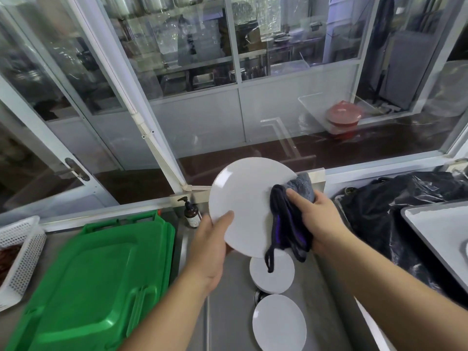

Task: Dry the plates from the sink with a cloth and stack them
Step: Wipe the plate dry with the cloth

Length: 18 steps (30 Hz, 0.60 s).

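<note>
Left hand [211, 245]: held the plate [247, 203] by its lower left rim; thumb lay over the near face, the other fingers curled behind and out of sight; forearm came up from the bottom edge of the view.
Right hand [315, 220]: pressed the cloth [291, 224] against the right side of the plate; fingers closed around the bunched cloth, thumb on top.
Plate: white and round; lifted above the sink [228, 287], tilted up so its face turned toward the camera; between the two hands.
Cloth: dark with purple trim below and a grey fluffy part at the top; covered the plate's right edge; a dark loop hung from it, down in front of the stack [278, 282].
Stack: white plates in the sink, directly under the raised plate; how many I could not tell.
Lone plate [278, 323]: white; lay in the sink nearer the camera, just beside the stack.
Sink: steel basin, low centre of the view.
Trays [96, 279]: green, piled on the tabletop [58, 239] left of the sink.
Basket [20, 252]: white, perforated; at the far left, beside the trays.
Bottle [191, 214]: brown pump bottle; stood behind the sink, near the plate's left edge.
Bag [395, 214]: black plastic; right of the sink.
White tray [440, 231]: at the right edge, partly over the bag.
</note>
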### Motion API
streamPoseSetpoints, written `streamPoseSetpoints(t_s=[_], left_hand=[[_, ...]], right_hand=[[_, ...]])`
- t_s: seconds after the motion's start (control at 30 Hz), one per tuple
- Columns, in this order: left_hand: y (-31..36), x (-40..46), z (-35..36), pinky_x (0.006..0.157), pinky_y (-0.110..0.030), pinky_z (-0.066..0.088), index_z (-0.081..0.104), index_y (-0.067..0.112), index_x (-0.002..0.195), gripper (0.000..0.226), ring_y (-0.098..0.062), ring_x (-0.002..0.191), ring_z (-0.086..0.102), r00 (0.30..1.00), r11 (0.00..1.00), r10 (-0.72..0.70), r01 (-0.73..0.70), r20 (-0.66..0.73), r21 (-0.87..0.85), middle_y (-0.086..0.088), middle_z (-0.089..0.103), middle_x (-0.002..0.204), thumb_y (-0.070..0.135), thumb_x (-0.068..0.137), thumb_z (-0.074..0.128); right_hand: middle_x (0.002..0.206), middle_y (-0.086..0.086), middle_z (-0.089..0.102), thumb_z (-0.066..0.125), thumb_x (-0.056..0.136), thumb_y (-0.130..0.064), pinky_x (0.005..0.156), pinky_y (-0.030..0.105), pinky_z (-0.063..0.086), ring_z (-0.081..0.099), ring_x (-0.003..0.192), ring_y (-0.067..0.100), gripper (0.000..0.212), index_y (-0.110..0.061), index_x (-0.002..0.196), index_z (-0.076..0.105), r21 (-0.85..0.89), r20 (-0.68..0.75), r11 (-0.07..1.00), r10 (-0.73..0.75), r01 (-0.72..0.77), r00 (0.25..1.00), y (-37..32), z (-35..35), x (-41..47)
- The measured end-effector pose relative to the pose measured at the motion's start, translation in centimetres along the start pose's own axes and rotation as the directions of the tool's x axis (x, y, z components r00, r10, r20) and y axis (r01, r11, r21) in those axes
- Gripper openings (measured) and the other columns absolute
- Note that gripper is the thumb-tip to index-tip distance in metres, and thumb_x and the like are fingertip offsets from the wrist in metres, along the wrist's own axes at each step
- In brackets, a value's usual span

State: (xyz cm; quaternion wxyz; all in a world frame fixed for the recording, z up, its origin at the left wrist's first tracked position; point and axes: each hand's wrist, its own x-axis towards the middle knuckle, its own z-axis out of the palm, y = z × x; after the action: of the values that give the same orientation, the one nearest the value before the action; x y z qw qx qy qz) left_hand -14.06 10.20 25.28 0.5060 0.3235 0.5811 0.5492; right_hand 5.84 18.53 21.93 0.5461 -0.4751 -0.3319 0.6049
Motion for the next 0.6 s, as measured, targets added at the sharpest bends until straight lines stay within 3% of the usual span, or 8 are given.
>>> streamPoseSetpoints(t_s=[0.07,0.17,0.27,0.4,0.53,0.6], left_hand=[[1.4,0.8,-1.3,0.087,-0.044,0.059,0.074,0.021,0.113,0.018,-0.026,0.105,0.074,1.000,0.998,-0.007,0.007,-0.003,0.057,-0.004,0.080,0.111,0.024,0.103,0.059],[3.2,1.5,-2.5,0.086,-0.041,0.060,0.074,0.017,0.113,0.021,-0.024,0.097,0.077,0.995,0.975,-0.056,0.036,0.088,0.219,-0.006,0.080,0.108,0.029,0.104,0.059],[3.5,1.8,-2.4,0.090,-0.044,0.059,0.078,0.025,0.100,0.025,-0.019,0.094,0.077,0.994,0.938,0.014,-0.050,0.106,0.342,0.001,0.081,0.101,0.041,0.101,0.060],[3.1,1.6,-1.5,0.088,-0.049,0.059,0.077,0.044,0.089,0.032,-0.023,0.093,0.075,0.994,0.929,0.107,-0.113,0.037,0.353,0.007,0.080,0.093,0.066,0.076,0.057],[1.3,0.8,-0.7,0.088,-0.057,0.061,0.074,0.027,0.091,0.056,-0.026,0.096,0.073,0.988,0.937,0.138,-0.109,-0.063,0.333,0.003,0.078,0.092,0.074,0.074,0.050],[0.0,0.1,0.5,0.082,-0.049,0.063,0.070,0.027,0.092,0.057,-0.017,0.089,0.074,0.977,0.950,0.149,-0.099,-0.151,0.298,0.008,0.078,0.090,0.075,0.078,0.045]], right_hand=[[0.096,0.010,0.082,0.079,0.095,-0.022,0.067,0.034,0.065,0.080,0.085,0.027,0.016,-0.015,0.109,0.076,-0.096,0.088,0.993,-0.059,0.068,0.994,-1.3,-0.6,0.4],[0.102,0.017,0.080,0.079,0.095,-0.020,0.077,0.043,0.066,0.078,0.087,0.031,0.009,-0.016,0.103,0.079,-0.148,0.248,0.983,-0.068,0.107,0.966,-3.0,-0.9,0.9],[0.104,0.017,0.080,0.079,0.094,-0.022,0.083,0.046,0.065,0.078,0.092,0.034,0.011,-0.020,0.105,0.079,-0.193,0.297,0.971,-0.081,0.143,0.951,-3.8,-0.6,1.2],[0.099,0.013,0.081,0.080,0.094,-0.025,0.072,0.036,0.064,0.079,0.085,0.027,0.009,-0.018,0.101,0.080,-0.159,0.199,0.976,-0.116,0.149,0.973,-2.9,-0.2,0.8],[0.096,0.008,0.082,0.079,0.094,-0.036,0.071,0.037,0.065,0.080,0.084,0.025,0.021,-0.019,0.105,0.077,-0.100,0.009,0.994,-0.037,0.038,0.999,-0.5,-0.3,0.1],[0.096,0.007,0.082,0.077,0.096,-0.036,0.075,0.043,0.066,0.081,0.086,0.027,0.021,-0.018,0.108,0.075,0.029,-0.063,0.998,0.052,-0.050,0.997,1.1,0.3,-0.7]])
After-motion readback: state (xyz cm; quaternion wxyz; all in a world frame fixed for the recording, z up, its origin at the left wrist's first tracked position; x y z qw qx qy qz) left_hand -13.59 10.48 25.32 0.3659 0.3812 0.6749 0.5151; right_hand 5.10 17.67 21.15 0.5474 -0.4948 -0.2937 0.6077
